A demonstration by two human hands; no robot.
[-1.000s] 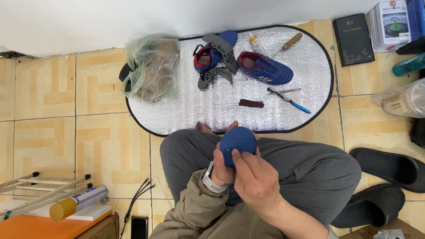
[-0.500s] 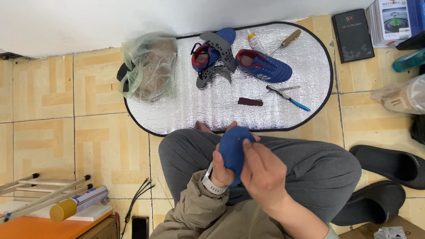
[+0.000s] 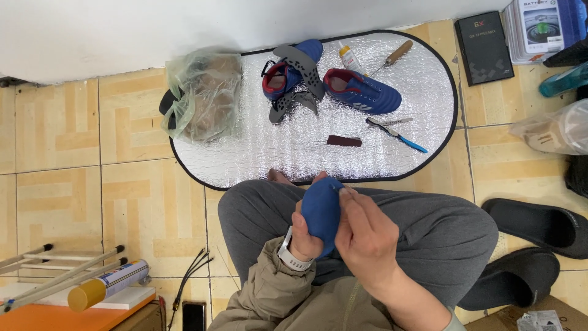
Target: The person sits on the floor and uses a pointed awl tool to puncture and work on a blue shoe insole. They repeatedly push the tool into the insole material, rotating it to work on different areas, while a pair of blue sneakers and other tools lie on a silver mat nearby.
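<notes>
Blue shoe (image 3: 320,211) between left hand (image 3: 303,242) and right hand (image 3: 366,236)

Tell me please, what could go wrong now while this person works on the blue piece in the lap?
The right hand pinches something thin at the blue piece, close to the left hand; if sharp, it might prick a finger. The glue bottle lies on the silver mat beside the shoes and might leak.

A beige patterned tile floor (image 3: 61,129) meets a plain white wall (image 3: 122,30), with evenly bright light.
</notes>
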